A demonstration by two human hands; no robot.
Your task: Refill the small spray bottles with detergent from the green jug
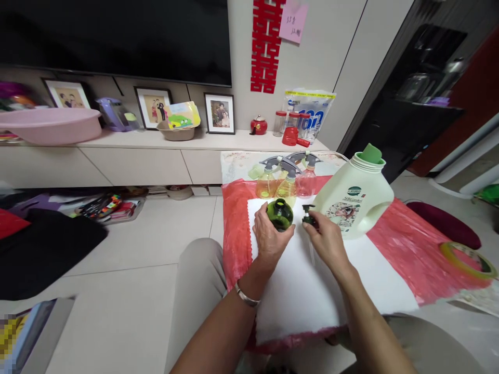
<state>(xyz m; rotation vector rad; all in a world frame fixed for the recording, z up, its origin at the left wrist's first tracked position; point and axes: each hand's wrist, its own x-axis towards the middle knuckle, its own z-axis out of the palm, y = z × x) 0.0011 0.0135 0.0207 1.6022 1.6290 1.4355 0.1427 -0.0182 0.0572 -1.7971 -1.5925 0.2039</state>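
Observation:
My left hand (268,232) is wrapped round a dark green see-through bottle (279,214), whose neck stands uncapped. Just to its right, my right hand (323,235) pinches a black pump head (309,213) with its thin clear tube (312,253) pointing down over the white cloth (300,296). Pump head and bottle are apart. Beyond my right hand stands a large pale green jug (349,200) with a green piece in its open mouth. Behind the bottle are several clear spray bottles (287,189) with grey trigger heads.
Red plastic sheeting (237,223) covers the small table under the cloth. A roll of tape (468,259) lies at the right edge. On the cabinet behind are glass jars (279,124), a printed plastic bag (317,106), a small red pot (258,125) and a pink basin (50,127).

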